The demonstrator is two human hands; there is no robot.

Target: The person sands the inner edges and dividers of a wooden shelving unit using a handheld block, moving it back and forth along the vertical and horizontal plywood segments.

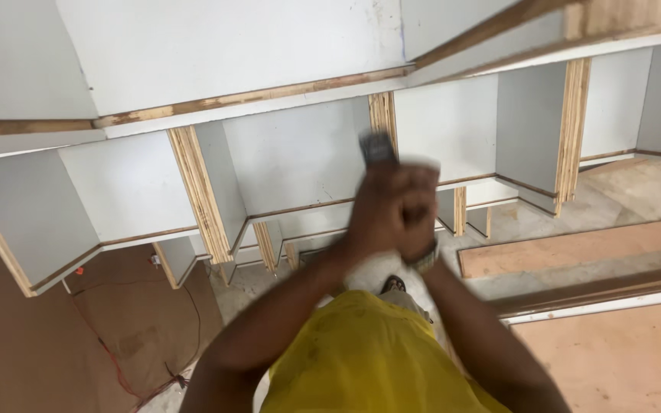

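Gripping small dark tool (380, 147), left hand (372, 218) and right hand (415, 206) clasped together, blurred, just below white cabinet (269, 76) edge.

Hands clasped together at centre: left hand (376, 218) beside right hand (415, 206), touching, a blurred dark object (379, 147) sticking up just above them. Behind hands: cabinet carcass (284, 164), open compartments side by side, split by upright dividers (200, 191). Right of hands: flat boards (575, 248) on floor (537, 218). Lower left: cable (116, 367) on floor.
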